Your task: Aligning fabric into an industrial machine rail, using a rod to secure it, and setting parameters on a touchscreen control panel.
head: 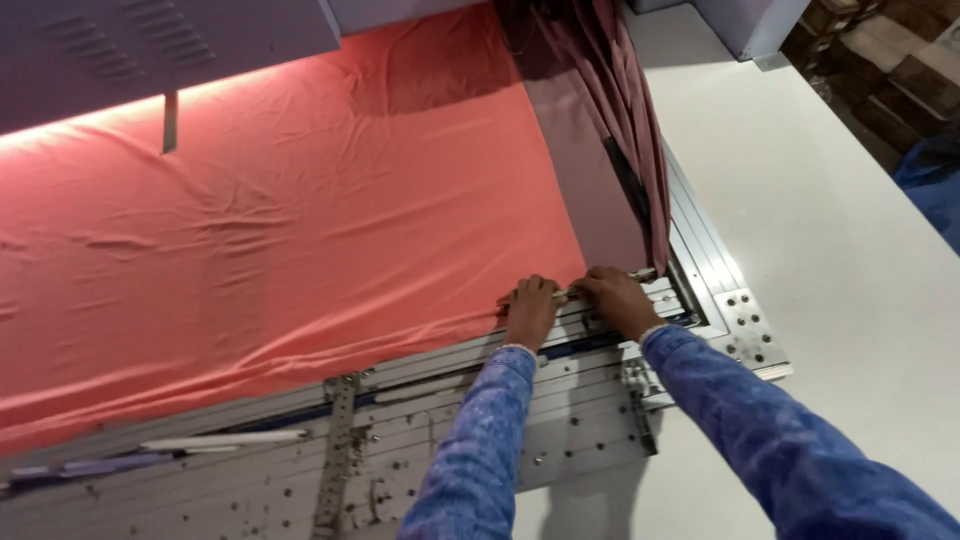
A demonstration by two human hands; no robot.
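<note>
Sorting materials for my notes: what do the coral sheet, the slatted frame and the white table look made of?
Coral sheet: thin matte cloth, probably knit; it wrinkles softly. Slatted frame: silvery metal, likely aluminium, with screws and dull sheen. White table: smooth, matte, perhaps laminate; unclear.

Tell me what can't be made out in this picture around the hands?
Head view only:
- Left hand: fingertips curl into the coral fabric edge; grip hidden.
- Right hand: covers most of a thin metal tool; its kind is unclear.
- Mauve fabric: top cut off by the frame edge.
- Metal frame: specks too small to identify.
</note>
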